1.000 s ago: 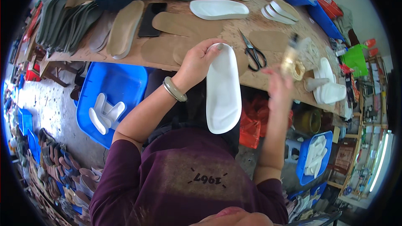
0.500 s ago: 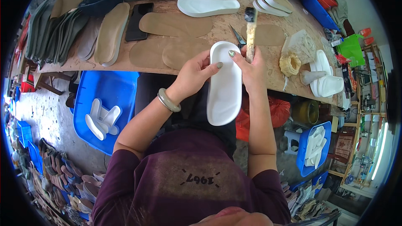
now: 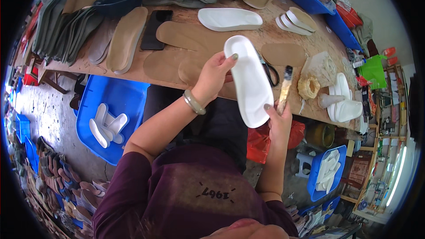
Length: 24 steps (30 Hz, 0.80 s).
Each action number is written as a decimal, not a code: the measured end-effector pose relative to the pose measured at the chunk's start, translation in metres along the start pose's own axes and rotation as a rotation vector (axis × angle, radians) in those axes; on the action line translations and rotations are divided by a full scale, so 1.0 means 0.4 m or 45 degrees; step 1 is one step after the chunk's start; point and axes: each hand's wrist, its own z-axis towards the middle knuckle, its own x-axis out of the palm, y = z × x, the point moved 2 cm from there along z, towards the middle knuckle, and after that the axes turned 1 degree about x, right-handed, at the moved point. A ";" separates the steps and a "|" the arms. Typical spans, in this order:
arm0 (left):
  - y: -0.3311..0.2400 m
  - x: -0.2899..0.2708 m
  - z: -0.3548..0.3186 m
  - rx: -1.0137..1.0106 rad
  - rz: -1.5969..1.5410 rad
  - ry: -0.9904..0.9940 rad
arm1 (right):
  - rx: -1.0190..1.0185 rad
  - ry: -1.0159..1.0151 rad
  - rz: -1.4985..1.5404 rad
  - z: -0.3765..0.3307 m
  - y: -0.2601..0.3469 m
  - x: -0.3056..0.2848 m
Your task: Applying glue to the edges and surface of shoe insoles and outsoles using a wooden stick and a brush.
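My left hand [image 3: 211, 76] grips a white shoe sole [image 3: 249, 82] by its upper left edge, thumb on top. The sole is tilted, its far end over the table's front edge and its near end toward my body. In my right hand [image 3: 280, 121] is a glue-stained brush [image 3: 285, 89], bristles pointing up and away, and that thumb also presses the sole's near end. Scissors [image 3: 270, 71] with dark handles lie on the table just beyond the sole. Brown insole pieces [image 3: 164, 64] lie flat to the left of my left hand.
The wooden table [image 3: 292, 37] also bears another white sole [image 3: 230, 19], a phone [image 3: 156, 30], stacked grey soles [image 3: 66, 28] and a glue-crusted container [image 3: 308, 86]. Blue bins [image 3: 133, 90] with white soles stand below on both sides. A red bag [image 3: 259, 144] hangs under the table edge.
The sole has swung, its near end going right and its far end left. My right hand has slid down to that near end with the brush. My view has shifted slightly.
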 end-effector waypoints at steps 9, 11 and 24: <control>-0.047 -0.163 -0.153 0.388 0.213 -0.002 | -0.169 0.028 0.272 0.311 0.063 0.097; -0.045 -0.262 -0.247 0.373 0.139 -0.163 | -0.195 -0.021 0.242 0.349 0.087 0.127; -0.061 -0.461 -0.428 0.331 0.407 -0.534 | -0.203 -0.046 0.270 0.414 0.103 0.014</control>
